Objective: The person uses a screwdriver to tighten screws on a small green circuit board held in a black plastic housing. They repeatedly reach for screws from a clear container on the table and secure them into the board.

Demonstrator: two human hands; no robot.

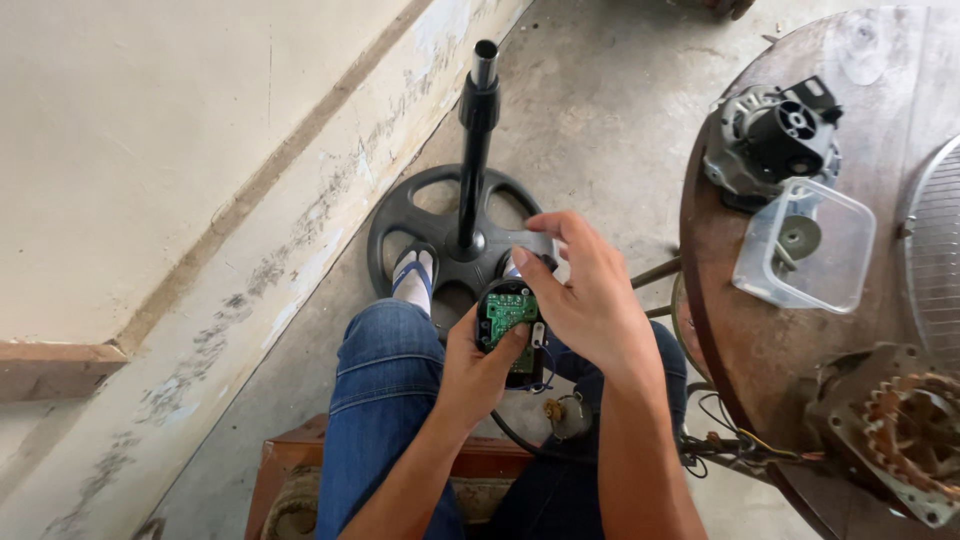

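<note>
My left hand [478, 368] grips a small black housing with a green circuit board [508, 313] inside it, held above my lap. My right hand [587, 292] curls over the housing's right side, fingertips on its top edge. Thin wires and a black cable hang from the housing down between my knees. Beyond my hands stands a black fan stand [470, 190] with a round spoked base; my sandalled foot [413, 277] rests on that base.
A round brown table [770, 350] sits at my right with a fan motor [775, 135], a transparent plastic container [805, 245], a wire fan guard [935, 250] and a copper-wound stator [915, 425]. A pale wall runs along the left. I sit on a wooden stool [290, 470].
</note>
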